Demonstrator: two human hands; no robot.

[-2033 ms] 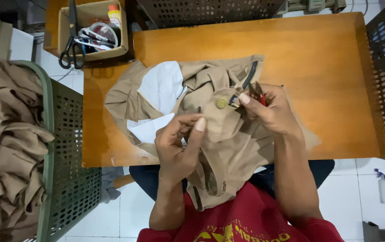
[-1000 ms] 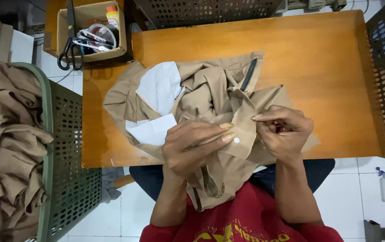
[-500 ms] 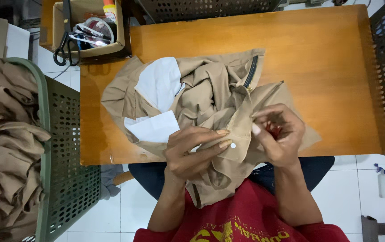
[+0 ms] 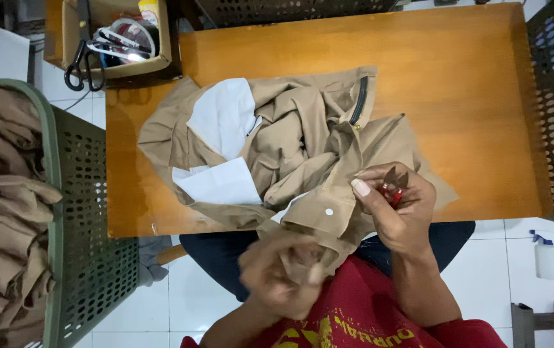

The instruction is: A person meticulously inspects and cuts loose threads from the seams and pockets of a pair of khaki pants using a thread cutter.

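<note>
Right hand (image 4: 398, 209) grips red snips (image 4: 393, 187) (beside garment (image 4: 303, 148)); left hand (image 4: 283, 274) blurred, grip unclear.

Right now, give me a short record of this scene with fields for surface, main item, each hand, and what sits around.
surface: orange-brown wooden table
main item: crumpled tan fabric garment with white lining, dark zipper and a white snap button, lying on the table and hanging off its near edge
right hand: pinches the garment's edge while holding small red-handled thread snips
left hand: motion-blurred, at the hanging part of the garment near the lap
left side: green perforated plastic basket piled with tan fabric
far left corner: cardboard box with black-handled scissors
</note>
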